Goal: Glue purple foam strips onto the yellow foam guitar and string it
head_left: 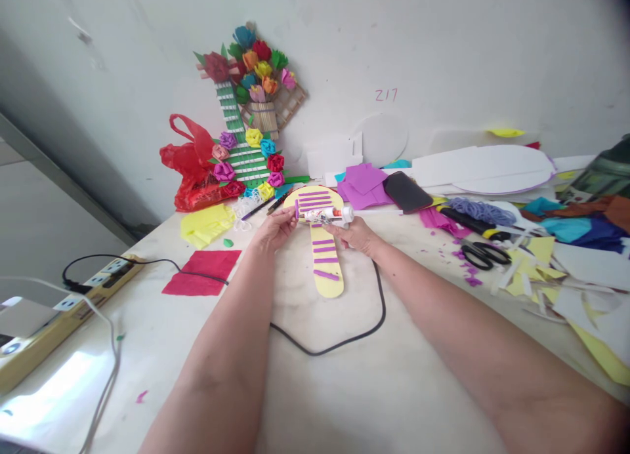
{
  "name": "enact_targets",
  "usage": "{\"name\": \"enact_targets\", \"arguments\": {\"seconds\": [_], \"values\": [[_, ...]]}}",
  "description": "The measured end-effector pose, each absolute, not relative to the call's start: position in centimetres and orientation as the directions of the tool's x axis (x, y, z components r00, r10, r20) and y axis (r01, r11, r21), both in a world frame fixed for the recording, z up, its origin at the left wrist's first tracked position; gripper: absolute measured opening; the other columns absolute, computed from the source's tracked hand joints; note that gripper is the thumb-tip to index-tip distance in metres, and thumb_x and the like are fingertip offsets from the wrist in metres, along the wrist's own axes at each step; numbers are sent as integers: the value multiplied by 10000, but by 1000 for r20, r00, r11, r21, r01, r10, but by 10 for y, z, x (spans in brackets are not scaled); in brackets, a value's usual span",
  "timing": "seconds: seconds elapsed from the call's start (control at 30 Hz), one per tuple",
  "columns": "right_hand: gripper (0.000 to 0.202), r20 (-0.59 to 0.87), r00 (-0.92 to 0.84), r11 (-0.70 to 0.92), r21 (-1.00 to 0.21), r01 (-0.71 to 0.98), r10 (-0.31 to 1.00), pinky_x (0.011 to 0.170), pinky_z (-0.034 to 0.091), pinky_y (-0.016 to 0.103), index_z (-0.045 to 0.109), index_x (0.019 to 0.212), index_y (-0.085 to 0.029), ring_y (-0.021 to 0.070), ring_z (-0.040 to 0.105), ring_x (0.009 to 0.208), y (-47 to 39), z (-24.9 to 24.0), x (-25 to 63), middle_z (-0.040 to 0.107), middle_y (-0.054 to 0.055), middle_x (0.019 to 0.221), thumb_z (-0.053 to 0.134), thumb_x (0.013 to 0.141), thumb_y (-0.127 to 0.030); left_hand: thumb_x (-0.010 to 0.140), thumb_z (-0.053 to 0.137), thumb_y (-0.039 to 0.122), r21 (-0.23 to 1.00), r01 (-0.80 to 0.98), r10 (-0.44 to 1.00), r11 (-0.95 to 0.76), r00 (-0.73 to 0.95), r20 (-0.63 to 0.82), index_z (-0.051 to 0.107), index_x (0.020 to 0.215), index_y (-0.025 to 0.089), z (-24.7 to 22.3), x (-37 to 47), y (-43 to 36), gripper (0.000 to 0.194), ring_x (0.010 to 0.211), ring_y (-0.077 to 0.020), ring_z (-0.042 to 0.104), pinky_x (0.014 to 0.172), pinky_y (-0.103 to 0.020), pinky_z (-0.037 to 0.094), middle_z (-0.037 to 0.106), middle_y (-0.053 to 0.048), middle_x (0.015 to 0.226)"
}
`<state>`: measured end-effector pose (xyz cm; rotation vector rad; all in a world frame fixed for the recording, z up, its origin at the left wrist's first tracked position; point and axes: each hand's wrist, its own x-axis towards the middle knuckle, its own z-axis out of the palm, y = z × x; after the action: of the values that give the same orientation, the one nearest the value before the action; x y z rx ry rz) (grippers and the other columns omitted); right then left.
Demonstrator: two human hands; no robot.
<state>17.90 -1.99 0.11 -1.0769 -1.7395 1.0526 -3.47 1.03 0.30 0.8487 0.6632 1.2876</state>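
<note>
centre of table [394, 388]: cutout [329, 288], strips [323, 249] on it, glue gun [325, 214] over its far part | left: power strip [66, 323], then paper sheet [209, 264] under cord [315, 353] | behind, left: plastic bag [189, 159] beside flower ornament [245, 157], before wall [443, 47] | right: scissors [485, 256], then paper scraps [536, 264]

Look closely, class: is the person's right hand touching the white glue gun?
Touching. The head view shows the right hand gripping the white glue gun from below and behind, with no gap between them.
</note>
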Motion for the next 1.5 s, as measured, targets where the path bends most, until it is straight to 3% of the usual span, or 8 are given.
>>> {"name": "enact_targets", "arguments": {"seconds": [0.33,0.53,0.67,0.8,0.9,1.07,1.2,1.5], "values": [[327,220,-340,306,-926,223,914,375,348,221,559,631,-172,81,406,339,-21,0,179,447,-51,388,629,649,-491,716,539,9,803,-591,985,67,166,39,617,815,77,3,-37,12,143,520,-47,537,485,-112,452,587,-22,627],[406,272,-169,264,-962,-68,947,330,314,214,479,558,-171,72,397,316,-16,-5,181,455,-35,403,614,642,-545,676,605,51,845,-533,983,46,174,56,623,809,91,2,-38,13,139,530,-46,517,460,-117,415,567,-9,627],[432,218,5,213,-945,-249,976,313,309,199,455,537,-172,62,393,311,-12,-3,183,438,-42,404,625,621,-559,625,688,154,937,-348,976,-32,193,105,646,800,108,5,-35,11,185,552,-45,504,477,-135,388,572,0,642],[440,170,129,205,-916,-345,977,293,300,196,432,496,-176,57,381,290,-6,-3,187,425,-46,389,626,626,-548,602,697,275,985,43,967,-165,204,153,678,802,135,12,-26,9,245,581,-68,505,491,-174,363,627,-18,706],[427,145,165,198,-904,-378,976,288,304,197,439,501,-176,56,379,284,-3,-4,189,427,-52,393,628,632,-536,609,667,312,885,359,943,-296,257,211,693,793,146,17,-16,8,250,623,-107,532,534,-212,383,661,-30,736],[415,122,187,186,-909,-374,975,291,306,190,454,524,-174,55,386,285,-3,-4,188,426,-57,390,630,635,-533,632,600,249,552,696,888,-459,377,262,710,754,162,22,-2,9,186,696,-149,569,638,-242,419,686,-32,757],[428,114,183,177,-909,-378,976,292,308,191,459,531,-172,54,383,284,-3,-4,188,430,-57,390,631,625,-552,643,556,201,373,786,870,-493,429,245,718,776,181,24,2,8,211,710,-154,575,640,-238,413,690,-27,796],[425,117,196,187,-899,-395,974,291,292,190,466,526,-167,53,386,291,-3,-5,187,428,-55,388,644,616,-542,676,549,261,214,817,841,-535,491,228,720,782,206,29,6,3,208,672,-142,561,610,-236,388,680,-21,805]]}}
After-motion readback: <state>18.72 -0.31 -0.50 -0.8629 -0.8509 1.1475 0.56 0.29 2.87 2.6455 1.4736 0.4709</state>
